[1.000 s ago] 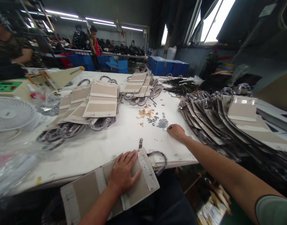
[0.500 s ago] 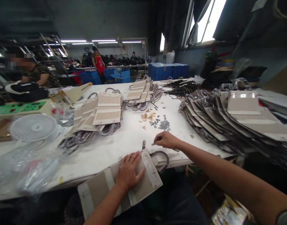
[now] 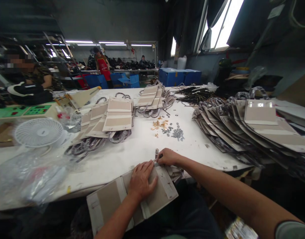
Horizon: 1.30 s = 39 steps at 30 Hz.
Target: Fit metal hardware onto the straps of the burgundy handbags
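Beige panel point(image 3: 156, 201) beneath spread left fingers point(image 3: 143, 168); right fingers point(image 3: 162, 158) bunched at its edge, hold unclear

Tube lights point(image 3: 79, 41) glow far back; bright windows point(image 3: 230, 21) pierce the grey wall point(image 3: 208, 62).

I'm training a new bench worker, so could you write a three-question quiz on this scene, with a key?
1. Which hand lies spread across the beige panel?
A. left
B. right
C. both
2. True or false: in the picture, the white fan is to the right of the gold-coloured pieces.
3. Where, relative to the panel, is the right hand?

Key:
1. A: the left hand.
2. False: the fan is to their left.
3. At the panel's far corner, fingers bent; what they pinch, if anything, cannot be told.
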Tool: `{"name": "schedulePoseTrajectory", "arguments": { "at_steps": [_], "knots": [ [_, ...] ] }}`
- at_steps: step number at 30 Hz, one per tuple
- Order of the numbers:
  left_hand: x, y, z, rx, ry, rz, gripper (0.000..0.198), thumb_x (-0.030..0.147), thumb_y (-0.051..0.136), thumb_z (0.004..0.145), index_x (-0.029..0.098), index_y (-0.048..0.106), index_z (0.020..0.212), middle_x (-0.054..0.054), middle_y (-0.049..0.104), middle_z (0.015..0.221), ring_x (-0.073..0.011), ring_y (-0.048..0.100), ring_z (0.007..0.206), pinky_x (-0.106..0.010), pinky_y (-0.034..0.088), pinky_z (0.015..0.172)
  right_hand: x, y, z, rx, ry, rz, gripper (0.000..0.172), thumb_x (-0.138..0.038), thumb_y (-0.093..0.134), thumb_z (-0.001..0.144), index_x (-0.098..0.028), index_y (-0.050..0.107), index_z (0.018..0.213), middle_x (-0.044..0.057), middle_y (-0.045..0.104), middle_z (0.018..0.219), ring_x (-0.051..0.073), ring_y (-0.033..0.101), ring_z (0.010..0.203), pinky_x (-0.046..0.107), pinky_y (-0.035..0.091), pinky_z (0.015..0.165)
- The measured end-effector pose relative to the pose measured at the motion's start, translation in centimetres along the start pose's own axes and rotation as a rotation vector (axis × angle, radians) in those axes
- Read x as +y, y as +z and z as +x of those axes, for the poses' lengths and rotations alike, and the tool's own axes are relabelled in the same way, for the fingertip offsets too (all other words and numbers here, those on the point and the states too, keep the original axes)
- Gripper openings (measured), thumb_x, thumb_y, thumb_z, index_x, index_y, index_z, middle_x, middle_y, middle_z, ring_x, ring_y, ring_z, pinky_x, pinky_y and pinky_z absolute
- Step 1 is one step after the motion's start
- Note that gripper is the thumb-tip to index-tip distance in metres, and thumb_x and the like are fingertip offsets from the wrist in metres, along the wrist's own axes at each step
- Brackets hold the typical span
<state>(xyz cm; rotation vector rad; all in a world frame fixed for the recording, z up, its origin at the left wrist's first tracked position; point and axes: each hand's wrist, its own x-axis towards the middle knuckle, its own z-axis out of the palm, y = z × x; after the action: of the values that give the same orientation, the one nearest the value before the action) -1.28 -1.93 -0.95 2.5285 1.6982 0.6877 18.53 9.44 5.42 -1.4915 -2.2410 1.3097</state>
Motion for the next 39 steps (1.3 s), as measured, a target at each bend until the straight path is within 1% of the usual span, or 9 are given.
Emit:
{"name": "schedulePoseTrajectory", "arguments": {
  "at_steps": [6, 11, 16, 23, 27, 31, 35, 37, 39],
  "knots": [
    [0.0, 0.0, 0.0, 0.003, -0.006, -0.014, 0.057, 0.035, 0.061, 0.093, 0.023, 0.055, 0.149, -0.009, 0.062, 0.150, -0.0310, 0.057, 0.135, -0.056, 0.042, 0.116, -0.4, 0.7, -0.2, 0.104, -0.058, -0.184, 0.023, -0.014, 0.068, 0.076, -0.020, 0.084, 0.091, 0.003, 0.080, 0.086, 0.018, 0.072, 0.084, 0.023, 0.048, 0.071],
    [-0.1, 0.1, 0.2, 0.043, -0.002, -0.019, 0.051, 0.033, 0.060, 0.095, 0.028, 0.059, 0.145, -0.007, 0.065, 0.147, -0.0309, 0.059, 0.131, -0.055, 0.045, 0.112, 0.2, 2.3, -1.4, 0.256, -0.115, -0.357, 0.024, -0.025, 0.063, 0.088, -0.024, 0.079, 0.106, 0.006, 0.078, 0.112, 0.023, 0.070, 0.103, 0.029, 0.047, 0.085],
    [0.0, 0.1, 0.7, 0.071, -0.026, -0.025, 0.040, 0.032, 0.060, 0.097, 0.027, 0.066, 0.136, -0.007, 0.069, 0.140, -0.0299, 0.062, 0.125, -0.053, 0.048, 0.106, 1.1, 3.6, -2.6, 0.308, -0.132, -0.484, 0.027, -0.034, 0.054, 0.099, -0.022, 0.076, 0.106, 0.010, 0.075, 0.111, 0.023, 0.070, 0.096, 0.030, 0.045, 0.082],
    [-0.5, 0.3, 2.9, 0.106, -0.066, -0.083, 0.020, 0.030, 0.064, 0.097, 0.030, 0.078, 0.111, -0.004, 0.078, 0.115, -0.0274, 0.067, 0.108, -0.048, 0.053, 0.090, 1.5, 3.6, -2.6, 0.331, -0.133, -0.541, 0.025, -0.036, 0.055, 0.100, -0.025, 0.077, 0.103, 0.007, 0.075, 0.110, 0.021, 0.071, 0.091, 0.028, 0.044, 0.077],
    [-0.8, 0.4, 3.6, 0.116, -0.034, -0.103, 0.023, 0.028, 0.063, 0.097, 0.030, 0.077, 0.115, -0.005, 0.076, 0.114, -0.0266, 0.067, 0.105, -0.045, 0.054, 0.088, 1.5, 3.8, -2.6, 0.335, -0.136, -0.553, 0.025, -0.037, 0.056, 0.099, -0.026, 0.076, 0.107, 0.006, 0.075, 0.111, 0.021, 0.072, 0.092, 0.028, 0.044, 0.076],
    [-0.9, 0.5, 3.7, 0.113, -0.013, -0.107, 0.020, 0.026, 0.062, 0.096, 0.031, 0.079, 0.106, -0.005, 0.076, 0.114, -0.0272, 0.067, 0.105, -0.046, 0.054, 0.086, 1.6, 4.0, -2.3, 0.330, -0.129, -0.521, 0.025, -0.038, 0.057, 0.098, -0.026, 0.078, 0.108, 0.006, 0.076, 0.111, 0.022, 0.072, 0.094, 0.028, 0.045, 0.076],
    [-1.0, 0.6, 3.7, 0.085, -0.030, -0.127, 0.020, 0.023, 0.063, 0.095, 0.032, 0.079, 0.103, -0.005, 0.075, 0.115, -0.0280, 0.066, 0.107, -0.049, 0.052, 0.088, 2.0, 1.3, -0.6, 0.303, -0.099, -0.360, 0.020, -0.041, 0.069, 0.091, -0.028, 0.082, 0.099, 0.002, 0.080, 0.101, 0.020, 0.073, 0.094, 0.026, 0.048, 0.079],
    [-1.1, 0.6, 3.7, 0.075, -0.048, -0.141, 0.019, 0.023, 0.064, 0.094, 0.032, 0.079, 0.102, -0.004, 0.075, 0.115, -0.0284, 0.066, 0.109, -0.051, 0.051, 0.090, 2.5, -1.5, 1.1, 0.354, -0.019, -0.275, 0.023, -0.044, 0.070, 0.091, -0.028, 0.083, 0.101, 0.001, 0.081, 0.101, 0.018, 0.073, 0.093, 0.024, 0.050, 0.080],
    [-1.2, 0.7, 3.8, 0.069, -0.061, -0.158, 0.019, 0.022, 0.066, 0.093, 0.033, 0.079, 0.102, -0.003, 0.076, 0.115, -0.0284, 0.065, 0.110, -0.052, 0.051, 0.091, 3.3, -4.6, 3.1, 0.442, 0.058, -0.267, 0.029, -0.045, 0.067, 0.094, -0.028, 0.081, 0.113, 0.003, 0.080, 0.112, 0.020, 0.073, 0.101, 0.026, 0.051, 0.084]
  ]
}}
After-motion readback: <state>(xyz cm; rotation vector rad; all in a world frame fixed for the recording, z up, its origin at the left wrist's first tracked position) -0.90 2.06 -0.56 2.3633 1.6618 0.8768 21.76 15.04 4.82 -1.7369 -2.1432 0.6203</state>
